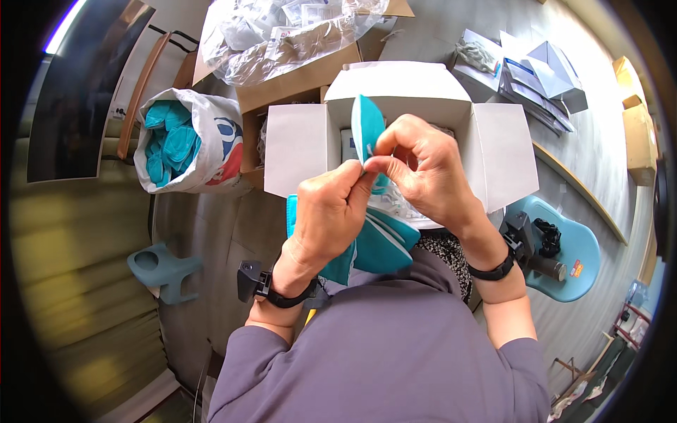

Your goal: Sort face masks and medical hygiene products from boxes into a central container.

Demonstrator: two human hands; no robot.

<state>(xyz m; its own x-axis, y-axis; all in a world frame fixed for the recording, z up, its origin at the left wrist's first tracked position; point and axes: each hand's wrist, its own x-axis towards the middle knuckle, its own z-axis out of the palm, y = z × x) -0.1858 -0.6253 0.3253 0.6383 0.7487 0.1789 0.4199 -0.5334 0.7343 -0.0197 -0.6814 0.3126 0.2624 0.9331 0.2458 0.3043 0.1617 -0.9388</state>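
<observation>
A teal folded face mask (366, 125) with a pale edge stands upright over the open white carton (398, 82). My left hand (326, 211) is closed in a pinch at the mask's lower end. From the right, my right hand (428, 168) pinches at the same spot, thumb and forefinger together beside a thin white strand. The fingertips of both hands almost meet. More teal masks (388, 243) with white edges lie beneath my left hand and wrist, close to my lap. My hands partly hide the carton's inside, where some clear and white packets show.
At left stands a white bag (220, 134) full of teal masks. Behind the carton, a brown box (300, 76) holds clear plastic wrapping. Flattened white boxes (532, 77) lie at the far right. A light blue stool (557, 233) with black items is at right, another small blue stool (163, 271) at left.
</observation>
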